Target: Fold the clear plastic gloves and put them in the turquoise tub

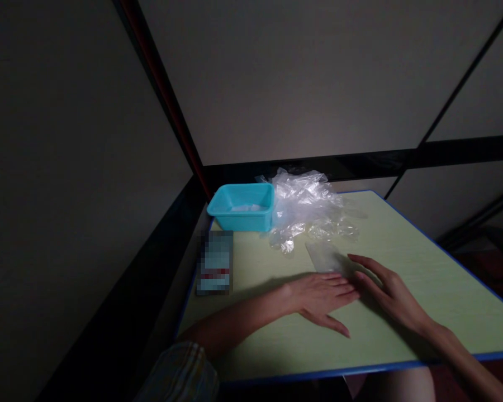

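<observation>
My left hand [324, 296] lies flat on the table, palm down, with the thumb spread away from the fingers. Its fingertips touch the near end of a flat, translucent plastic piece [324, 255]. From the other side comes my right hand [388, 290], its fingers loosely curved and apart, close to the left fingertips and the same plastic piece. I see no object clearly gripped in it. Both hands cover part of the plastic piece. Behind them is a loose heap of thin, clear, crumpled plastic [305, 201].
A turquoise plastic basket [247, 222] stands at the back left, with something whitish inside. Nearer on the left edge lies a pixelated, phone-shaped rectangle [216, 262]. The pale table [268, 257] has a blue edge, and panelled walls [297, 84] rise behind it and to the left.
</observation>
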`<state>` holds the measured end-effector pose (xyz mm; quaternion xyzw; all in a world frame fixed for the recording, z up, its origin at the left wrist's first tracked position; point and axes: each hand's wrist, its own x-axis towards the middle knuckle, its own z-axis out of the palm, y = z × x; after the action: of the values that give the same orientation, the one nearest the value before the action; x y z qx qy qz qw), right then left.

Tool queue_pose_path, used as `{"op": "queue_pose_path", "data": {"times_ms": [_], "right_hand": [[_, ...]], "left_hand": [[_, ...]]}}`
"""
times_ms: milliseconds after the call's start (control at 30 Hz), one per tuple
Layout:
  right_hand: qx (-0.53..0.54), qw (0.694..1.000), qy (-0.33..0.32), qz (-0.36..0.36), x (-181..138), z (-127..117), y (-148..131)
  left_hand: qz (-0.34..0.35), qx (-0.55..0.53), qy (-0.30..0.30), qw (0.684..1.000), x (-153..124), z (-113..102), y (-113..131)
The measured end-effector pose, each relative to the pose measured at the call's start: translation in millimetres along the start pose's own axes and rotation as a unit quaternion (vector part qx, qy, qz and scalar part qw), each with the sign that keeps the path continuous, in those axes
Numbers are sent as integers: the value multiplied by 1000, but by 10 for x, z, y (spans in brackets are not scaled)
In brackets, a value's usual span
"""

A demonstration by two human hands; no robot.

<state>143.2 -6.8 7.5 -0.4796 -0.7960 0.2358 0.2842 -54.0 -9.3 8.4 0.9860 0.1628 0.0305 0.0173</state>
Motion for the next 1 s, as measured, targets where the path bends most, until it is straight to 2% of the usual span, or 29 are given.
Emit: {"op": "queue_pose_path", "data": {"times_ms": [133,267,367,533,767,1000], "right_hand": [[34,999,-32,-9,93,-26,-117],[124,986,-113,-9,181,-44,-229],[216,959,-186,3,266,-25,-271],[331,896,-295,25,411,58,-251],[415,839,-348,47,583,171,-150],[371,867,-332,29,738,241,-87]], "left_hand": [[-7,5,20,1000,-13,-15,38],[12,-27,35,999,-48,0,60],[1,-49,28,998,-56,21,56],[-21,-63,28,997,-60,41,60],[-11,-50,23,998,-70,1,63],[-12,-49,15,999,-74,-12,55]]}}
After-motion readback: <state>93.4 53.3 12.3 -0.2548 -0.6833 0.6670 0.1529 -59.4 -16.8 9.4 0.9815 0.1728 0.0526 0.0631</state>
